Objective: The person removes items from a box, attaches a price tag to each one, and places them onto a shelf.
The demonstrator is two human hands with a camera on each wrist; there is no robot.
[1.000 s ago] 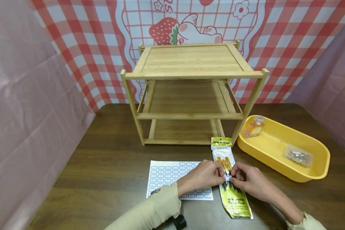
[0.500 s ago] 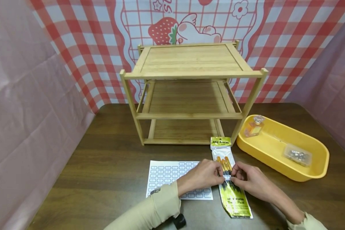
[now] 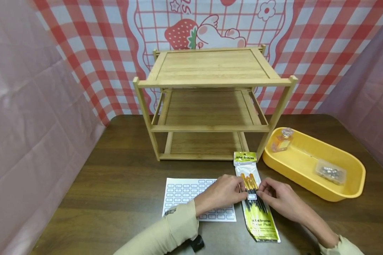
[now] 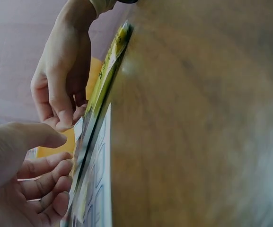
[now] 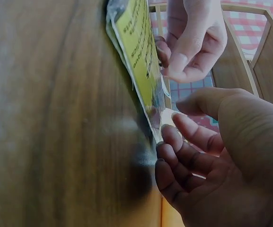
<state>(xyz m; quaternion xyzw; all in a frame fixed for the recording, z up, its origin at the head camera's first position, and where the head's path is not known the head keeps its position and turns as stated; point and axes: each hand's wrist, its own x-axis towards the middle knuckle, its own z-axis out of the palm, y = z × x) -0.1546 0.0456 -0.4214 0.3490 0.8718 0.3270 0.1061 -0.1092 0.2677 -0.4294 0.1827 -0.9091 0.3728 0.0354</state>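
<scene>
A pack of artist brushes [image 3: 261,226] in a clear and yellow-green sleeve lies on the table in the head view. A small white label [image 3: 252,197] sits across the brushes inside that pack's outline; in the right wrist view its edge stands up a little from the sleeve. My left hand [image 3: 225,193] is just left of the label, its thumb and fingertips apart with nothing between them. On the other side my right hand [image 3: 282,198] hovers with loosely bent fingers by the label's right edge; whether a fingertip touches it I cannot tell.
A sheet of printed labels [image 3: 178,191] lies partly under my left forearm. Behind stands a three-tier wooden shelf [image 3: 210,83]. The yellow tub [image 3: 306,156] at the right holds a perfume bottle [image 3: 282,140] and a clear box of small metal pieces [image 3: 331,172].
Both hands have drawn slightly apart from the label, the left one moving a little left, so more of the label shows. The pack has stayed in place.
</scene>
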